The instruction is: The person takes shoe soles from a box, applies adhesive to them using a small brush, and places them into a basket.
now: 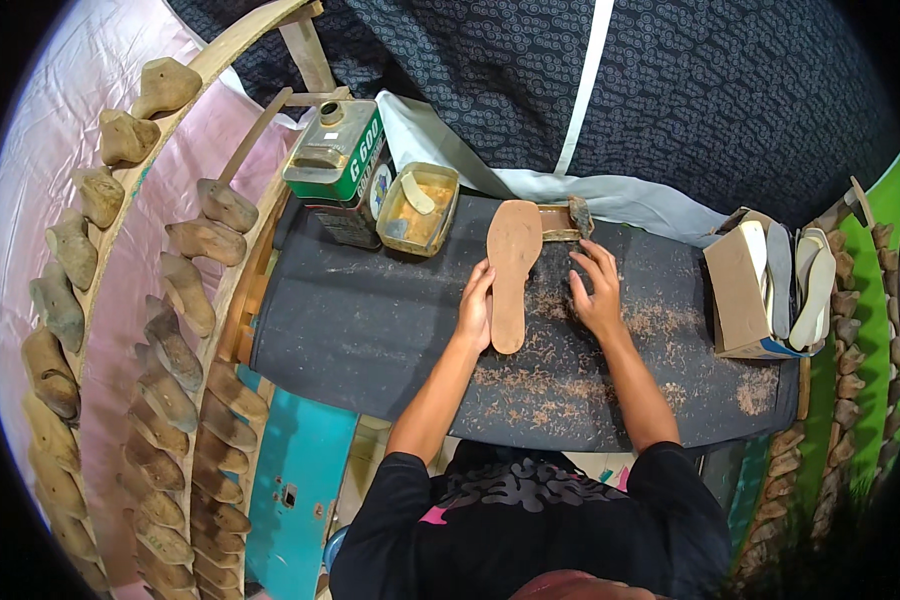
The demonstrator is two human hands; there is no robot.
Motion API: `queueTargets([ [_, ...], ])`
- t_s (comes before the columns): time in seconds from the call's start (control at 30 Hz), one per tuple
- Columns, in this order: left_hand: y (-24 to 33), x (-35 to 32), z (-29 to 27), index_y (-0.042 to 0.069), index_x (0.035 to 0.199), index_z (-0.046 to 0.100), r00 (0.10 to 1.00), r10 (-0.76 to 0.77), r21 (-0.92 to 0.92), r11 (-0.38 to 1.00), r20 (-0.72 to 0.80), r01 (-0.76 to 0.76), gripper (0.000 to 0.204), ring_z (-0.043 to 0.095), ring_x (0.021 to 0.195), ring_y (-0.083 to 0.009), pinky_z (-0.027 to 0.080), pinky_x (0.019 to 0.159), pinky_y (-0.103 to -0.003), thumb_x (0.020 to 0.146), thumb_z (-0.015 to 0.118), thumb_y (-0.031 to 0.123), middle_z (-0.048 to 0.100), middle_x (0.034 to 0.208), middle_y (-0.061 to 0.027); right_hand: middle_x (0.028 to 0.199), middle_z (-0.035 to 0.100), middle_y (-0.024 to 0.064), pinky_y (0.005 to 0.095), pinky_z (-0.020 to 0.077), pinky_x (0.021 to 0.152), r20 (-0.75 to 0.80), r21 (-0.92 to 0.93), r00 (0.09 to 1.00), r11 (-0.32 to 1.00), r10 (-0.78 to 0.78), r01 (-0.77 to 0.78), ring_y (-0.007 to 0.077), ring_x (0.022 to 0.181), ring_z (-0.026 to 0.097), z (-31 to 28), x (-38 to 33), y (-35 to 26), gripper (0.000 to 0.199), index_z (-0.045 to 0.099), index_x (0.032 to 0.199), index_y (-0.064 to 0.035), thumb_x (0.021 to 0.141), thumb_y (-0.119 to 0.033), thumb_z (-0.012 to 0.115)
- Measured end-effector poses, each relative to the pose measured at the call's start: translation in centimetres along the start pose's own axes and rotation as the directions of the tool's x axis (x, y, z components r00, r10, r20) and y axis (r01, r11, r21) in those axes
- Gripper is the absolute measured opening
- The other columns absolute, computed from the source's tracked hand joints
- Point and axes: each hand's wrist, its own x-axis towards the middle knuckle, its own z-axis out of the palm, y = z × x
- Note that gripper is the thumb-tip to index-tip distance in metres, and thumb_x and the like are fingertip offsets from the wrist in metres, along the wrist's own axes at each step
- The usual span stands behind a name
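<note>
The flat, shoe-sole-shaped piece in tan-brown material (513,265) is positioned over the middle of the dark-covered worktable (370,340), its long axis pointing away from the person. Its broad, rounded forefoot is at the far end; the outline narrows at the waist and ends in a smaller, rounded heel nearest the body. The upper face is matt and nearly uniform in colour, with a few small dark marks on the forefoot. The left hand (476,308) holds the piece by its left edge; whether the underside touches the table cannot be told. The right hand (598,292) is apart from the piece, fingers loosely spread and curved, with no held object visible. Just beyond its fingertips, a dark, rough lump (580,214) is located at the right end of a shallow brown tray (557,221). Brown shavings (655,320) are scattered across the table.
</note>
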Motion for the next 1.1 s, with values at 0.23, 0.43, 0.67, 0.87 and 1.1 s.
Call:
queueTargets([
  [0.23, -0.7, -2.3, 2.2, 0.007, 0.132, 0.046, 0.996, 0.042, 0.047, 0.998, -0.077, -0.039, 0.033, 0.061, 0.111, -0.0187, 0.050, 0.094, -0.033, 0.103, 0.043, 0.022, 0.060, 0.123, -0.0080, 0.124, 0.060, 0.0166, 0.0398, 0.0468, 0.097, -0.024, 0.252, 0.988, 0.957, 0.153, -0.142, 0.0326, 0.116, 0.057, -0.8, -1.6, -3.1, 0.026, 0.067, 0.111, -0.0024, 0.085, -0.002, 0.065],
  [0.43, -1.8, -6.9, 4.7, 0.004, 0.131, 0.051, 0.998, 0.065, 0.208, 0.976, -0.017, -0.060, 0.032, 0.059, 0.113, -0.0154, 0.047, 0.097, -0.032, 0.101, 0.049, 0.018, 0.061, 0.122, -0.0061, 0.113, 0.061, 0.0107, 0.0237, 0.0490, 0.068, 0.012, 0.641, 0.926, 0.708, 0.378, -0.297, 0.0095, 0.082, 0.060, -1.3, -2.4, -3.2, 0.049, 0.052, 0.130, -0.0003, 0.086, -0.004, 0.071],
  [0.67, -4.1, -13.1, 6.2, 0.002, 0.133, 0.051, 0.988, 0.152, 0.300, 0.944, -0.034, -0.135, 0.035, 0.058, 0.114, -0.0153, 0.045, 0.099, -0.031, 0.100, 0.052, 0.015, 0.061, 0.124, -0.0067, 0.091, 0.053, 0.0029, 0.0189, 0.0423, 0.054, 0.114, 0.657, 0.914, 0.661, 0.389, -0.363, 0.0027, 0.062, 0.050, -4.1, -4.0, -4.7, 0.047, 0.055, 0.121, -0.0015, 0.081, -0.008, 0.079],
  [0.87, -7.2, -19.9, 7.0, 0.002, 0.133, 0.052, 0.960, 0.249, 0.386, 0.904, -0.131, -0.181, 0.035, 0.059, 0.114, -0.0156, 0.045, 0.099, -0.032, 0.100, 0.052, 0.015, 0.061, 0.125, -0.0070, 0.085, 0.055, 0.0020, 0.0204, 0.0437, 0.051, 0.142, 0.646, 0.961, 0.714, 0.237, -0.271, 0.0043, 0.058, 0.052, -4.5, -8.0, -5.3, 0.026, 0.059, 0.108, -0.0002, 0.086, -0.007, 0.072],
  [1.1, -9.6, -28.1, 5.9, 0.002, 0.132, 0.054, 0.866, 0.375, 0.317, 0.909, -0.331, -0.272, 0.035, 0.058, 0.113, -0.0139, 0.044, 0.099, -0.030, 0.100, 0.054, 0.015, 0.063, 0.122, -0.0059, 0.085, 0.062, 0.0039, 0.0217, 0.0477, 0.051, 0.428, 0.813, 0.885, 0.349, 0.182, -0.465, 0.0073, 0.061, 0.059, -3.6, -12.7, -9.4, 0.011, 0.058, 0.105, 0.0018, 0.096, -0.003, 0.055],
])
